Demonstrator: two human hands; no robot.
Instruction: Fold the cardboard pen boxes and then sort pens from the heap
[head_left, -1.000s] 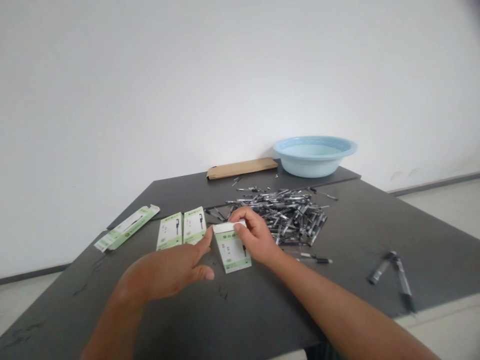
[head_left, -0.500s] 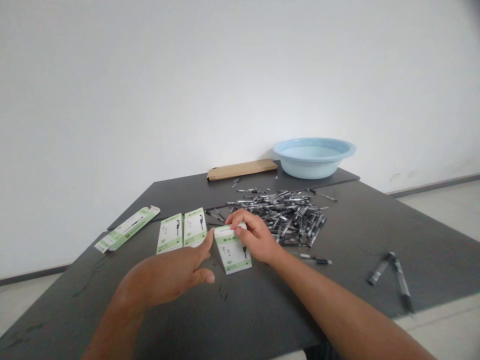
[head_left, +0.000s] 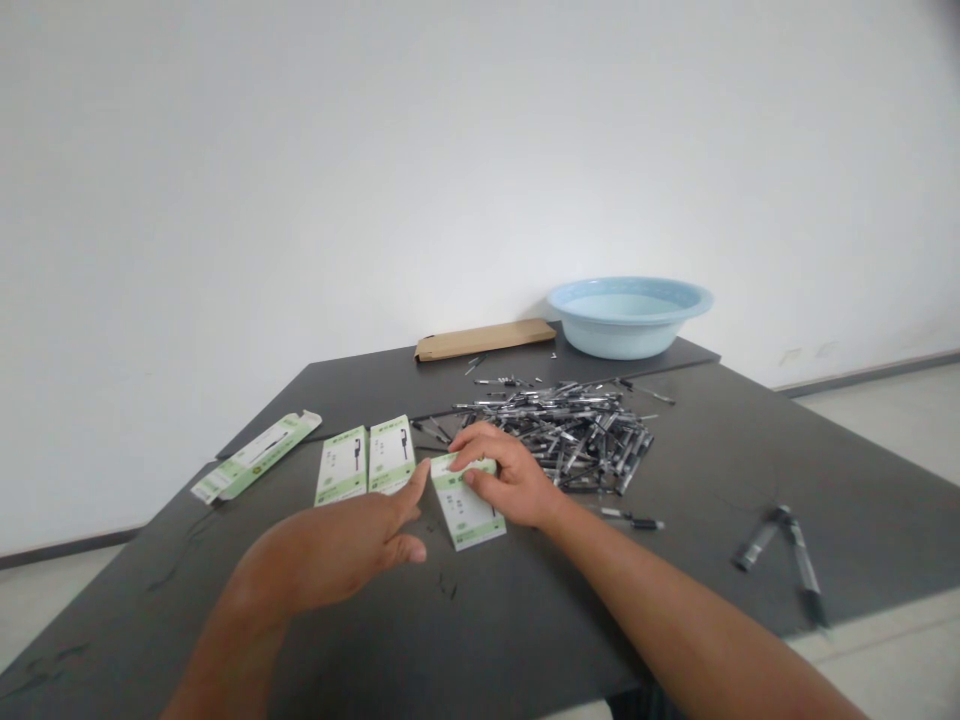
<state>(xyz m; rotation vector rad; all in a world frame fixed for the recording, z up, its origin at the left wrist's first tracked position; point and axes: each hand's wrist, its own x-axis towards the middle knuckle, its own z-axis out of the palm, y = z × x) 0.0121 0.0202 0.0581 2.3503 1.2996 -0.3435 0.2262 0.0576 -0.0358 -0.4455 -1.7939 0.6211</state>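
A small white-and-green pen box (head_left: 474, 520) lies on the dark table in front of me, printed with a pen picture partly covered by my fingers. My right hand (head_left: 508, 475) grips its far end, fingers over the top edge and thumb on the printed face. At the box's left side is my left hand (head_left: 367, 545), index finger stretched out to its far left corner, thumb apart; its other fingers are mostly hidden. Just left of it lie two similar boxes side by side, a left box (head_left: 341, 467) and a right box (head_left: 391, 457).
A large heap of black-and-clear pens (head_left: 570, 425) lies beyond my right hand. Farther left is a flattened-looking green-and-white box (head_left: 259, 455). At the back are a brown cardboard piece (head_left: 484, 340) and a light-blue basin (head_left: 626, 335). Loose pens (head_left: 802, 560) lie at right.
My right thumb and fingers have come down farther over the box's far end, and the top flap no longer stands out. My left hand is nearly unmoved.
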